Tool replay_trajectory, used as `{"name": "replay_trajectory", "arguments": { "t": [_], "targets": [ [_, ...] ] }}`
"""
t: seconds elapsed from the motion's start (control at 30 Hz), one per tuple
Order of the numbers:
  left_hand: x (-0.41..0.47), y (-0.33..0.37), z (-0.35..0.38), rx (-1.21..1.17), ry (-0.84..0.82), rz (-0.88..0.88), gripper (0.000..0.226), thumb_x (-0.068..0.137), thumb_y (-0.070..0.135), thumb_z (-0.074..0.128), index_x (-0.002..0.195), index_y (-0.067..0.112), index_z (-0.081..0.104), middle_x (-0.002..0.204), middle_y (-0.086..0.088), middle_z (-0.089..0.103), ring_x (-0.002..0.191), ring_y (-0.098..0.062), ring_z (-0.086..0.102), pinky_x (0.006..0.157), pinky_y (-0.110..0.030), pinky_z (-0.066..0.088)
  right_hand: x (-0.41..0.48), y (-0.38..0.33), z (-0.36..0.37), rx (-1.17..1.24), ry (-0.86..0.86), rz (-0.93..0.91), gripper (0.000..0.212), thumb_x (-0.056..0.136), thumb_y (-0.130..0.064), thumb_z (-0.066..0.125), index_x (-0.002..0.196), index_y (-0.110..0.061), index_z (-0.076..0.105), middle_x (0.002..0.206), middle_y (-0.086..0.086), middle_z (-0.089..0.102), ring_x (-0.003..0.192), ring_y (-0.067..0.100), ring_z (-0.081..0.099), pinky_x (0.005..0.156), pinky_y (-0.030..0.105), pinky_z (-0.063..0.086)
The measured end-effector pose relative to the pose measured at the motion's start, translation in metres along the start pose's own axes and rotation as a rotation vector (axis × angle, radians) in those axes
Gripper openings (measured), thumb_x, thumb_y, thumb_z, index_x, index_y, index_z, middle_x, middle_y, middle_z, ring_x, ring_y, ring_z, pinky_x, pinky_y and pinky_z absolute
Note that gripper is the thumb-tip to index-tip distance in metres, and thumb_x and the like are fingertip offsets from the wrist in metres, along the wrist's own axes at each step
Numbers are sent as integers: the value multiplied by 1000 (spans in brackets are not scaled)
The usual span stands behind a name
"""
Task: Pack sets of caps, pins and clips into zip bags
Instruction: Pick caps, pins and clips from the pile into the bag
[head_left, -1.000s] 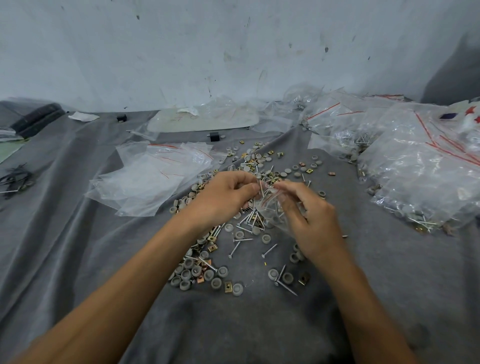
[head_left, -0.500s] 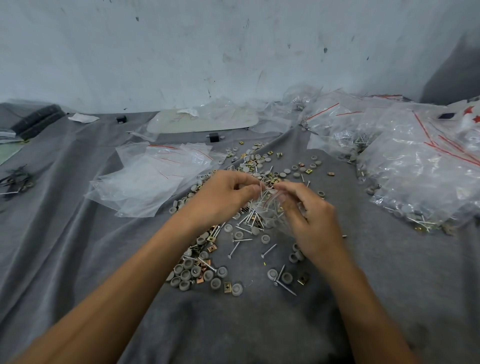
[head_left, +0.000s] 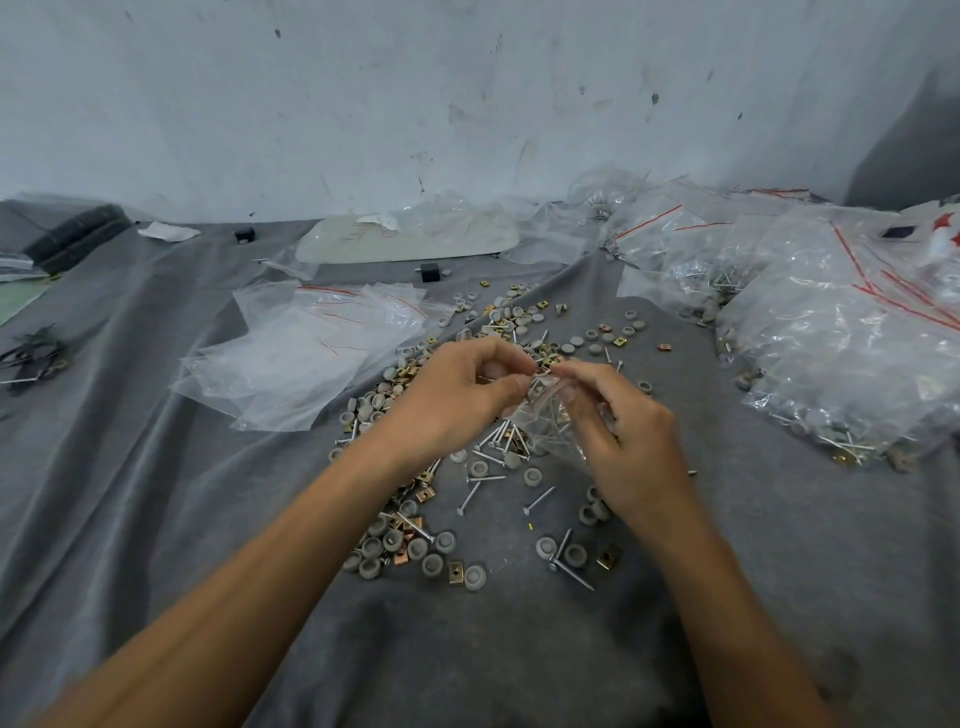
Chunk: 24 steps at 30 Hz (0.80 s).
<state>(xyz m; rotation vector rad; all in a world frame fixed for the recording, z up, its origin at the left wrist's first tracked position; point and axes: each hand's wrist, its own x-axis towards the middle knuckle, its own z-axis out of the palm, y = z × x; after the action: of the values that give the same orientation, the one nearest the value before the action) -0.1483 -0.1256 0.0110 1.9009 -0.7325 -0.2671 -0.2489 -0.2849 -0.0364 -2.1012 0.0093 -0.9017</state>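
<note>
One wide-angle camera sits on the person's head and looks forward and down. It faces a white wall (head_left: 363, 104), which fills the upper third of the view. Below it a grey cloth (head_left: 156, 519) runs to the bottom edge. Both forearms come in from the bottom corners and meet at the middle, where the left hand (head_left: 457, 395) and right hand (head_left: 623, 452) pinch a small bag (head_left: 550, 428) close under the lens. Loose parts (head_left: 415, 545) lie near, just below the hands. Empty bags (head_left: 311, 353) lie farther off to the left, filled bags (head_left: 831, 364) at the right edge. The wide lens bows the wall's foot line.
</note>
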Motion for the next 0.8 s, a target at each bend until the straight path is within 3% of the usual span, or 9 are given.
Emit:
{"name": "replay_trajectory", "arguments": {
  "t": [0.1,0.2,0.33,0.47,0.67,0.8],
  "targets": [
    [1,-9,-5,159,109,12,9,95,24,68,94,33,70,80,7,70,70,-4,62,68,-27,48,0,2,0,-2,13,9,23,103,-18,58,122,-27,69,112,-19,69,106,-4,64,89,15,49],
    [0,-18,-7,361,135,-43,8,95,30,66,88,34,66,86,13,68,80,-5,63,68,-24,47,1,3,0,-6,45,11,23,104,-20,58,122,-26,69,112,-21,68,108,-6,63,90,12,48],
    [-3,-36,7,722,-25,-124,21,97,44,61,86,26,64,81,9,66,78,-13,63,66,-30,48,1,4,1,-8,65,-9,22,104,-19,58,122,-25,69,111,-25,66,110,-8,62,91,9,46],
    [-2,-41,17,884,-13,-63,38,93,59,58,83,22,62,91,2,59,83,-20,59,70,-37,49,1,6,2,-11,56,-13,22,104,-20,58,122,-27,68,112,-28,64,109,-6,62,90,10,46],
    [2,-34,19,1084,-37,29,28,94,41,60,92,15,70,98,-4,62,94,-29,63,69,-36,49,1,6,1,-12,52,-11,23,104,-21,57,123,-26,68,112,-21,68,108,-5,63,90,12,48],
    [1,-26,17,1130,-87,-23,23,87,33,67,78,13,59,86,-4,56,80,-28,57,62,-35,39,0,5,0,-14,38,3,23,104,-22,57,123,-27,68,113,-19,68,108,-3,63,89,12,48]
  ]
}}
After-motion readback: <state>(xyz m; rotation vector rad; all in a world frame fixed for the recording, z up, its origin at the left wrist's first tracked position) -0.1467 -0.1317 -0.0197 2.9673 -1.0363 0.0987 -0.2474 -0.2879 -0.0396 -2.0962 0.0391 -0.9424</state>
